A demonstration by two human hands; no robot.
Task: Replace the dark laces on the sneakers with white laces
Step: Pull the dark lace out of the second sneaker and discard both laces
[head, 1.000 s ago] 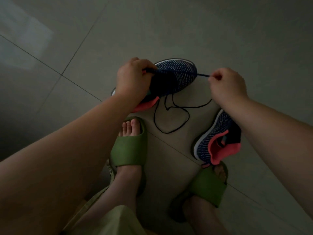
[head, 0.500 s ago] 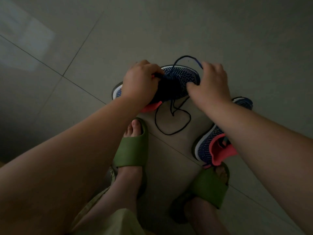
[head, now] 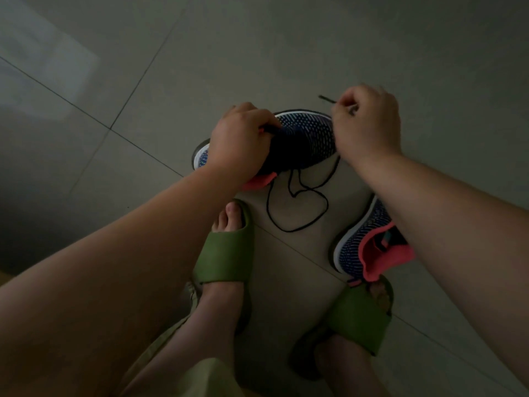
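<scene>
A navy knit sneaker (head: 307,136) with a white sole and coral lining lies on the floor ahead of me. My left hand (head: 239,140) grips it at the tongue. My right hand (head: 365,121) pinches the dark lace (head: 297,207); the lace's tip sticks out to the left of the fingers, above the toe. The rest of the lace hangs from the shoe and loops loosely on the tile in front of my feet. A second matching sneaker (head: 369,245) lies at the right, partly hidden under my right forearm. No white lace is in view.
The floor is grey tile (head: 257,53) with dark grout lines. My feet are in green slides, the left one (head: 226,253) just below the lace loop, the right one (head: 357,313) touching the second sneaker's heel. The light is dim.
My right hand went from the stretched lace at the right to the shoe's toe, then rose up and right with the lace end. The left hand kept its grip on the sneaker.
</scene>
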